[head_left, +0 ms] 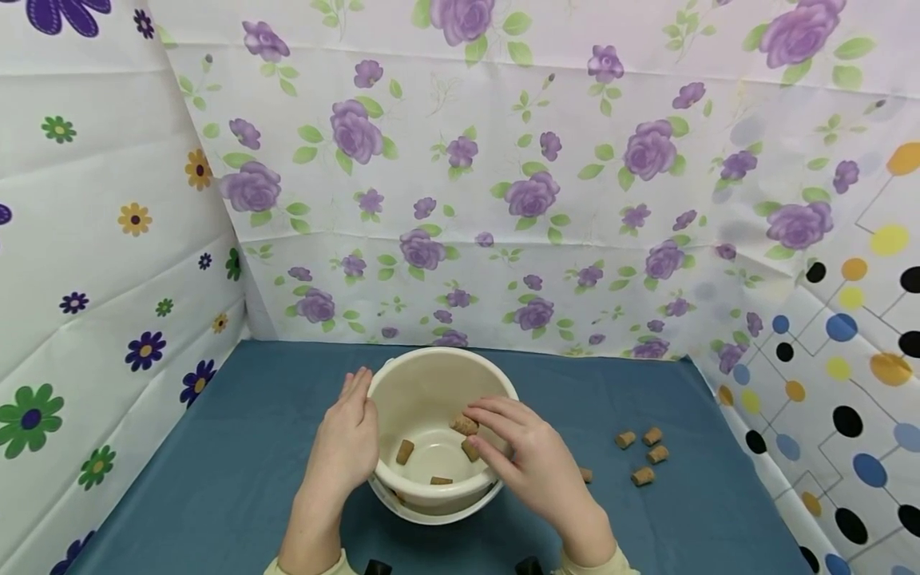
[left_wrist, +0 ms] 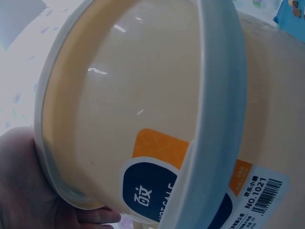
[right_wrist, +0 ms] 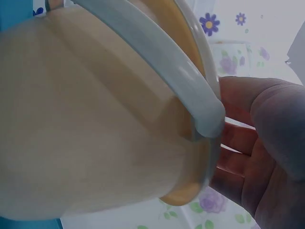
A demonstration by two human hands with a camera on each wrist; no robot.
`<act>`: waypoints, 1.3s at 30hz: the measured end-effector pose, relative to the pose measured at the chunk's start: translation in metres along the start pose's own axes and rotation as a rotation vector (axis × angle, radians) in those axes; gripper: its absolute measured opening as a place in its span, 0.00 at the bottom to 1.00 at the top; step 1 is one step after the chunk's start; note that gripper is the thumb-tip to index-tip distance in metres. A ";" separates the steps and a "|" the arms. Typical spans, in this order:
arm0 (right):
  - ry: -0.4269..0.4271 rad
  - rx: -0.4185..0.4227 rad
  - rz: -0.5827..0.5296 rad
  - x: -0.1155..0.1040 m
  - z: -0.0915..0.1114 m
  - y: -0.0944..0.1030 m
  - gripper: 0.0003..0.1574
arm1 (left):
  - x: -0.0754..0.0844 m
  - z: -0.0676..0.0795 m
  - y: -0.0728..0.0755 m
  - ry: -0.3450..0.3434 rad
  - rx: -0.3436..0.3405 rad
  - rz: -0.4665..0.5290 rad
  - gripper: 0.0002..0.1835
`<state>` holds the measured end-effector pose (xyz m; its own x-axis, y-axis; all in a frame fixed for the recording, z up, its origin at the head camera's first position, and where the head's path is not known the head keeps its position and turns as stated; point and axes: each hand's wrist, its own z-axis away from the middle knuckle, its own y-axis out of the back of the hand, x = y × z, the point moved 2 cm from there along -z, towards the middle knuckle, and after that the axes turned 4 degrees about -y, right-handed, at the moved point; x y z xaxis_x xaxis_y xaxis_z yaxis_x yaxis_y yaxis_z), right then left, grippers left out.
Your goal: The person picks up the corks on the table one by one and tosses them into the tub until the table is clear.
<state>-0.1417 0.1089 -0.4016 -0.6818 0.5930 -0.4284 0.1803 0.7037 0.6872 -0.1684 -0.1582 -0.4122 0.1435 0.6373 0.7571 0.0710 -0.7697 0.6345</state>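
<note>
A cream plastic bucket (head_left: pixel 446 371) stands before me, its handle (left_wrist: pixel 224 95) hanging down the near side. My left hand (head_left: pixel 348 435) lies along the bucket's left side, fingers straight and fingertips at the rim. Over the right rim reaches my right hand (head_left: pixel 528 451), its thumb and fingers spread apart. At its fingertips, inside the bucket, is a cork (head_left: pixel 464 424); another cork (head_left: pixel 470 449) shows just below, partly behind the thumb. A cork (head_left: pixel 405 452) sits low at the left inside, with one more cork (head_left: pixel 442 481) partly hidden by the near rim.
Several loose corks (head_left: pixel 657 454) are on the blue cloth (head_left: pixel 690 519) to the right, one partly behind my right wrist. Flowered sheeting (head_left: pixel 446 200) walls the back, and patterned sheets close both sides. The bucket's front carries an orange and dark-blue sticker (left_wrist: pixel 147 191).
</note>
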 end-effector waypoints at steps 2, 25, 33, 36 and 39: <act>0.005 -0.007 0.000 -0.001 -0.001 -0.002 0.21 | 0.000 0.000 0.000 -0.001 0.001 0.001 0.30; 0.005 0.018 -0.007 -0.004 -0.003 0.001 0.18 | 0.001 -0.001 0.002 -0.008 0.002 0.001 0.30; -0.017 0.032 0.005 -0.003 -0.001 0.002 0.17 | 0.000 0.000 0.002 -0.009 0.004 -0.004 0.30; -0.021 0.031 0.009 -0.003 -0.001 0.002 0.17 | 0.000 0.000 0.001 -0.009 0.005 -0.003 0.30; -0.028 0.031 0.009 -0.003 0.001 0.003 0.16 | 0.000 0.002 0.000 -0.002 -0.002 0.000 0.30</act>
<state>-0.1383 0.1094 -0.3988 -0.6603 0.6096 -0.4386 0.2088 0.7100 0.6725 -0.1665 -0.1583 -0.4121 0.1456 0.6375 0.7565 0.0691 -0.7694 0.6351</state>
